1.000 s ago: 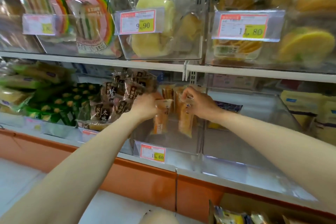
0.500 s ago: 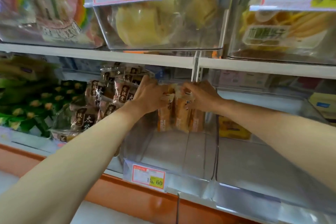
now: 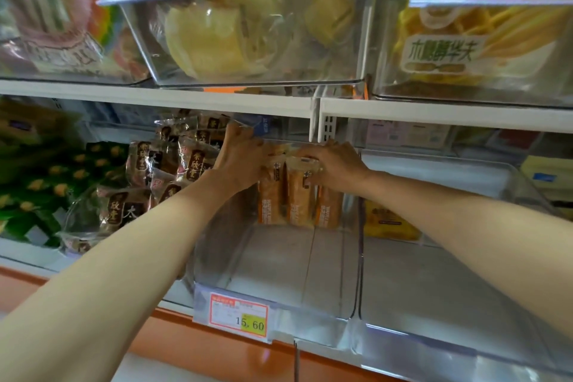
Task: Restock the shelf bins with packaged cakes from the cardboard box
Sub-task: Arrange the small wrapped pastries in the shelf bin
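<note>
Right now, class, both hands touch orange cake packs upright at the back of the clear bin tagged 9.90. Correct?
No: in the head view the bin carries the 15.60 tag, not 9.90; left hand and right hand touch orange cake packs upright at its back.

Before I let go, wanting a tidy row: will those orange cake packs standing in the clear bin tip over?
Probably tippy: the orange cake packs stand tall on end, the left hand and right hand bracing them, bare clear bin floor ahead. Likely light and squashy; glossy film may slide.
</note>
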Demonstrator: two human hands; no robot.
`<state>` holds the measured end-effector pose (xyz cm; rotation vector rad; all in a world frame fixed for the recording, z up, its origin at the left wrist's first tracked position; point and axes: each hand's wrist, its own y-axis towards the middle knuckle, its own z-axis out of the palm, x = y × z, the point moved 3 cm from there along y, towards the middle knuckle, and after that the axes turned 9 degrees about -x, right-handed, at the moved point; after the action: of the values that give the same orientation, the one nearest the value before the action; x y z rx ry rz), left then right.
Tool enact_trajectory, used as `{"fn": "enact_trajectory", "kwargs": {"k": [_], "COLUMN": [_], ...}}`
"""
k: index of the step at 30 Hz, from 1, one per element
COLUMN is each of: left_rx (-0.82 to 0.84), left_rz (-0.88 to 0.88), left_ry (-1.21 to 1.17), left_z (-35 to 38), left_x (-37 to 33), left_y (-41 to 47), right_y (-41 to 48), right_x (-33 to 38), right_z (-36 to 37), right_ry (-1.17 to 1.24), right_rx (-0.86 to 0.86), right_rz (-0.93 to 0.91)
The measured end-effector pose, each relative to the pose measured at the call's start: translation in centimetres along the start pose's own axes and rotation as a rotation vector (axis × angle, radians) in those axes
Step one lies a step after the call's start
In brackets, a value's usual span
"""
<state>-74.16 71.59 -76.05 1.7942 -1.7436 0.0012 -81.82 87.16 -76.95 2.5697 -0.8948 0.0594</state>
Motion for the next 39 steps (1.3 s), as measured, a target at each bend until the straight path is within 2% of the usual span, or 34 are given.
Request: {"fn": "enact_trajectory", "kwargs": {"k": [8, 18, 24, 29, 33, 35, 39], "left_rx": [0.002, -0.009, -0.026, -0.068, 0.01, 0.057, 0.179], "left_rz": [-0.009, -0.069, -0.088, -0.115, -0.105, -0.1, 0.026], "left_ry": [0.04, -0.139, -0.314, -0.695, -1.004, -1.087, -1.106], "left_z": [-0.2, -1.9, -4.7, -9.3, -13.4, -15.4, -17.5], "left_x": [-0.8, -0.8, -1.5, -3.6, -7.2, -9.6, -15.7], "left_y": [0.1, -0.9, -2.5, -7.7, -12.1, -13.5, -14.3], "right_y": [0.1, -0.4, -2.4, -9.7, -18.2, -22.3, -29.6], "right_x": [0.1, 0.1, 0.6, 1.7, 2.9, 3.0, 1.6], "right_z": [0.0, -1.0, -4.4, -7.9, -11.0, -12.1, -12.4], "right_ry": [-0.024, -0.004, 0.019, 0.227, 0.246, 0.273, 0.316], "right_rx": [0.021, 0.008, -0.165, -0.166, -0.189, -0.154, -0.021], "right_rz": [0.058, 0.077, -0.004, -0.014, -0.165, -0.164, -0.089]}}
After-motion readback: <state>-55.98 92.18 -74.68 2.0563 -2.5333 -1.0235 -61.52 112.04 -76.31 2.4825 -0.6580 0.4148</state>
